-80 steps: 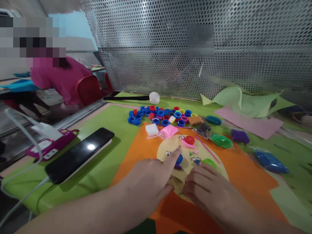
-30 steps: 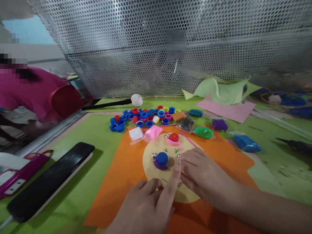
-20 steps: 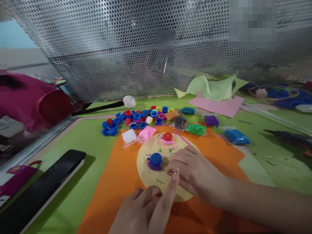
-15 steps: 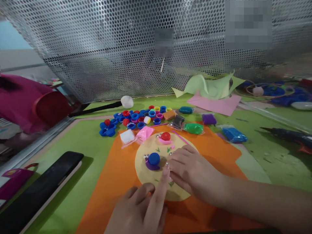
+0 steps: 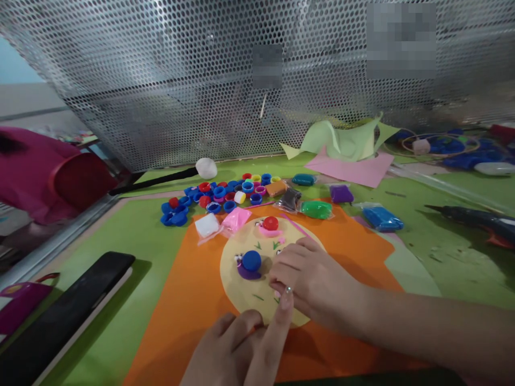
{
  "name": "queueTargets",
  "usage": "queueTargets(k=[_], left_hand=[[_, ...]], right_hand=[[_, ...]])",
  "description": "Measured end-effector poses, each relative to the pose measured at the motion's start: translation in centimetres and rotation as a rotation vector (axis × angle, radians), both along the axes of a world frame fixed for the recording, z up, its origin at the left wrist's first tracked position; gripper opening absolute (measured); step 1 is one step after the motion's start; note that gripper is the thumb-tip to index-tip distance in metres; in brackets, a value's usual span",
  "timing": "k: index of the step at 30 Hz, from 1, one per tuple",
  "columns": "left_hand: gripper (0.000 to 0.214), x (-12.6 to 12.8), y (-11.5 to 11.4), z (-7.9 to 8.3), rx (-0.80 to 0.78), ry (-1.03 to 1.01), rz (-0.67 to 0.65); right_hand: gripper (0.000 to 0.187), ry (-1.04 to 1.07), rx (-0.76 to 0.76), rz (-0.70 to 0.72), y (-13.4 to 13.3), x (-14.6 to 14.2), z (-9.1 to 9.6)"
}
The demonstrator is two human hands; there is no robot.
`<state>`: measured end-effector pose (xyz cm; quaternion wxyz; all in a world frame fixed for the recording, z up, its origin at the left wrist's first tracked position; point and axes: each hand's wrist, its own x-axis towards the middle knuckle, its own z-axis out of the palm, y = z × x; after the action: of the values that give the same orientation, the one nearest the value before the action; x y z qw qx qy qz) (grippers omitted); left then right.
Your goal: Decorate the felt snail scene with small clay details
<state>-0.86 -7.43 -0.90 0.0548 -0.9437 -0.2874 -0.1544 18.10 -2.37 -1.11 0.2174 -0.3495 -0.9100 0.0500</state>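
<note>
On a pale yellow paper circle (image 5: 231,289) sit two snail figures. One has a blue cap shell on a purple clay body (image 5: 250,265); a smaller one has a red cap and pink body (image 5: 270,226). My right hand (image 5: 314,281) lies over the circle's right side, fingers bent and pressed together; what is under them is mostly hidden, though a small eye shows above and a bit of pink below. My left hand (image 5: 245,346) rests at the near edge, index finger stretched towards the right fingertips, the others bent, nothing visible held. Green clay grass marks dot the circle.
Orange paper (image 5: 169,321) lies beneath the circle. Bottle caps (image 5: 219,195) and clay packets (image 5: 316,209) stand behind. A black phone-like slab (image 5: 68,316) is at left, a glue gun (image 5: 470,217) at right. Perforated metal (image 5: 181,107) rises behind.
My left index fingertip has moved right and nearer, down along the right hand's fingers. My right hand has shifted slightly left. The whole view has moved a little.
</note>
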Motion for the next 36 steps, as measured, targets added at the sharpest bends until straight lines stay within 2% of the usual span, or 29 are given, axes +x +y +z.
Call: queueTargets(k=[1,3,8,10,12,17,20,24,27,30,33,36], left_hand=[[0.07,0.0,0.1,0.1,-0.045,-0.057,0.014],[0.073,0.0,0.5,0.7,-0.245,-0.222,0.109],[0.088,-0.2,2.9,3.6,-1.016,-0.623,0.516],[0.092,-0.2,3.9,4.6,-1.27,-0.755,0.583],[0.091,-0.1,4.6,4.9,-1.424,-0.813,0.612],[0.088,-0.3,5.0,3.9,-1.537,-0.866,0.561],[0.083,-0.6,5.1,3.2,-1.571,-0.902,0.49],[0.079,-0.5,5.0,2.7,-1.622,-0.964,0.46],[0.075,-0.2,4.8,2.5,-1.662,-1.014,0.434],[0.071,-0.1,4.6,2.4,-1.66,-1.048,0.426],[0.072,-0.2,4.6,2.6,-1.612,-1.009,0.444],[0.085,-0.3,4.7,3.0,-1.577,-0.972,0.48]], right_hand=[[0.009,0.002,0.001,-0.006,0.0,0.0,0.0],[0.008,0.024,-0.011,-0.019,0.0,0.0,0.1],[0.006,0.214,-0.118,-0.048,0.0,0.2,0.3],[0.012,0.295,-0.109,-0.046,-0.1,0.3,0.3],[0.017,0.35,-0.078,-0.014,-0.1,0.4,0.3],[0.022,0.387,-0.006,0.106,-0.5,0.4,0.6],[0.019,0.321,-0.006,0.113,-0.7,0.3,0.8],[0.008,0.282,0.05,0.104,-0.8,0.2,0.7],[0.013,0.298,0.117,0.079,-0.7,0.0,0.7],[0.017,0.288,0.204,0.052,-0.8,0.0,0.7],[0.02,0.278,0.215,0.033,-0.9,0.0,0.9],[0.019,0.274,0.227,0.036,-0.9,0.1,1.2]])
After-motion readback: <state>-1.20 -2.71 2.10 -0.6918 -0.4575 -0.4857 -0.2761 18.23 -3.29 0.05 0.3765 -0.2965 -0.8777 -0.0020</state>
